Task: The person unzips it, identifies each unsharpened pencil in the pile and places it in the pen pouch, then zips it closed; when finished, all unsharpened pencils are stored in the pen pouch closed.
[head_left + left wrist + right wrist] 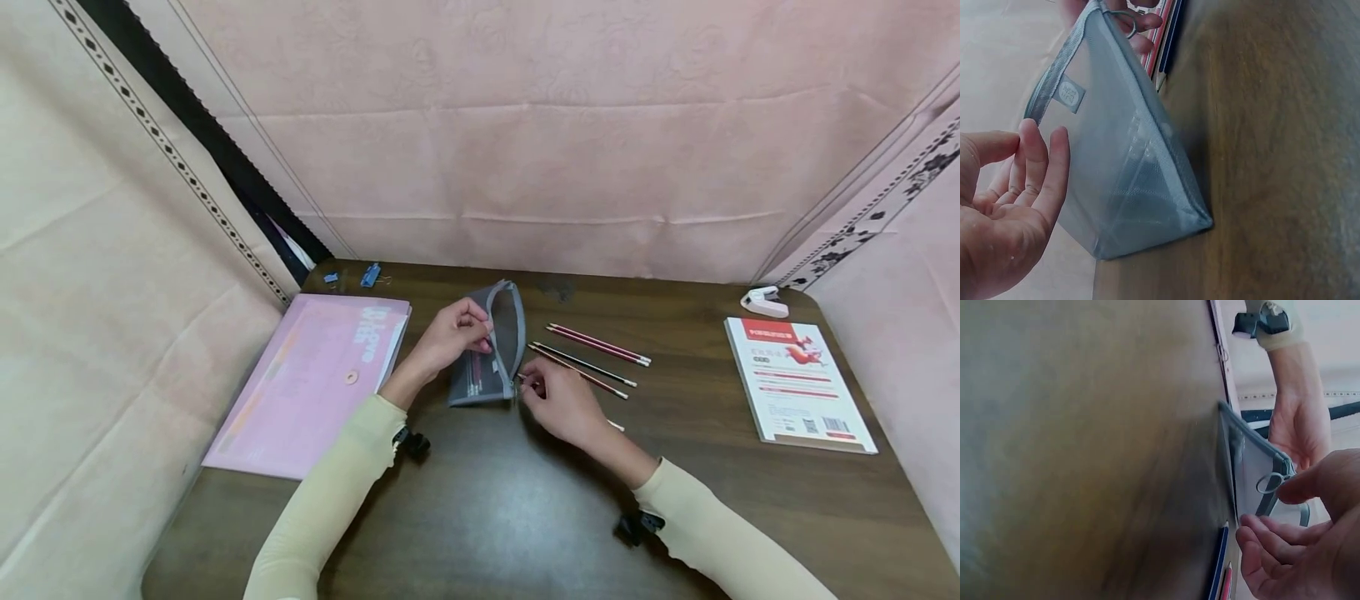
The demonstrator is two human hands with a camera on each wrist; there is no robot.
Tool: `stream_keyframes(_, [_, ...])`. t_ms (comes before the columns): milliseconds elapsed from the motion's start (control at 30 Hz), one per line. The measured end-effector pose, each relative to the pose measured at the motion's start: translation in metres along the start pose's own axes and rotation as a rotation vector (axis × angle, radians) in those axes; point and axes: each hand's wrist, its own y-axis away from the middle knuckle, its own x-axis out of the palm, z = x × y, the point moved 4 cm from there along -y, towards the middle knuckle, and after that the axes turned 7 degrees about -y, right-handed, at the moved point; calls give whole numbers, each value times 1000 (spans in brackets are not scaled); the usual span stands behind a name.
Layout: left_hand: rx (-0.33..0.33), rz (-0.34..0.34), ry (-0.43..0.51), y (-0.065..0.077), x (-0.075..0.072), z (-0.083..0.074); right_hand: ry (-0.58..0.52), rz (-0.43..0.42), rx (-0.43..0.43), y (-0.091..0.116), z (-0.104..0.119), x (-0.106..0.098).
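The grey mesh pencil pouch [489,346] stands on its edge on the tabletop [525,500], between the two hands. The left hand [450,333] grips the upper rim of the pouch near its far end, fingers curled over the zip tape; in the left wrist view its fingers lie together against the mesh wall, thumb on the other side. The right hand [558,400] sits just beside the near end of the pouch, and in the right wrist view its thumb and forefinger pinch the metal ring pull [1269,483] of the zip, the remaining fingers loosely curled below.

The step in hand looks like running the zip along the pouch mouth. To do it well, the left hand should hold the rim taut and level, so the tape does not buckle ahead of the slider. The pull should travel straight along the line of the zip, away from the right hand towards the left, not upward, which would lift the pouch off the tabletop. Pencils already inside show through the mesh; they should lie low in the pouch so that no tip catches in the teeth.

Four loose pencils [592,354] lie just beyond the right hand, near its fingertips, close enough that a careless sweep of the wrist could roll them
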Motion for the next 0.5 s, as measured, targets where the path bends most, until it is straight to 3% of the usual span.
stream_keyframes(200, [-3, -35, -5, -1, 0, -2, -146, 99, 4, 2, 3, 4])
stream_keyframes(500, [10, -64, -11, -1, 2, -1, -568, 169, 189, -1, -8, 7])
